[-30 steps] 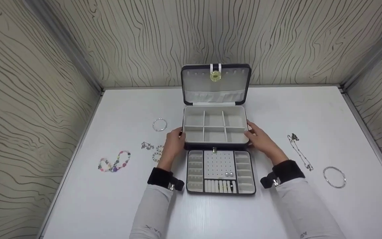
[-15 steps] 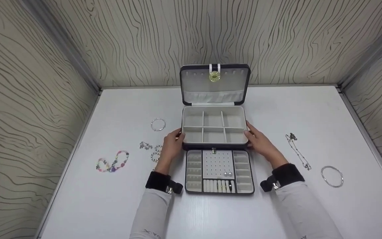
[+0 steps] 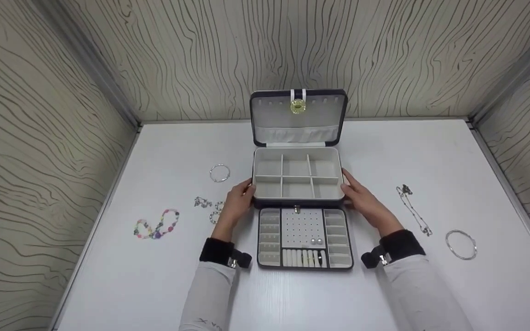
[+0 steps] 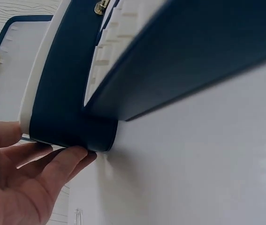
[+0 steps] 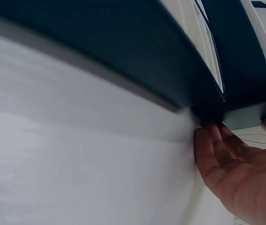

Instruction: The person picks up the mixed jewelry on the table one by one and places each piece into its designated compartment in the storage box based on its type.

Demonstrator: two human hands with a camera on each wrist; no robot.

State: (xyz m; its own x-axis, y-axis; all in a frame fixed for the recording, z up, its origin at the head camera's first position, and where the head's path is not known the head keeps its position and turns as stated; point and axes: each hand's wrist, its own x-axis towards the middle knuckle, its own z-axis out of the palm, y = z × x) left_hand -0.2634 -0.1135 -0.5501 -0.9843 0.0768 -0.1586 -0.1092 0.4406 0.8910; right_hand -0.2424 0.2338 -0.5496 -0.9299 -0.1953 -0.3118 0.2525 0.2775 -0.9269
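Observation:
A dark blue jewelry box (image 3: pixel 297 203) stands with its lid (image 3: pixel 298 120) raised and six-part pale interior showing; its front tray (image 3: pixel 303 227) is folded down toward the person. At the left side, my left hand (image 3: pixel 239 200) holds the box, thumb by the rim and fingers along the side wall, seen closely in the left wrist view. My right hand (image 3: pixel 361 202) grips the opposite side the same way; the right wrist view shows its fingertips low against the wall. Two pearl studs (image 3: pixel 316 241) sit on the perforated panel, and rings (image 3: pixel 312 258) fill some white ring rolls.
Colourful beaded bracelets (image 3: pixel 157 225), a silver bracelet (image 3: pixel 219 173), a small silver chain (image 3: pixel 203 202) and a beaded strand (image 3: pixel 216 211) lie left. A chain necklace (image 3: pixel 413 209) and a silver bangle (image 3: pixel 461 244) lie right. A patterned wall (image 3: pixel 191 59) stands behind the white table.
Both hands stay on the sides of the box, with only a slight shift of the fingers and wrists. The view has drifted a little; box and jewelry look unchanged.

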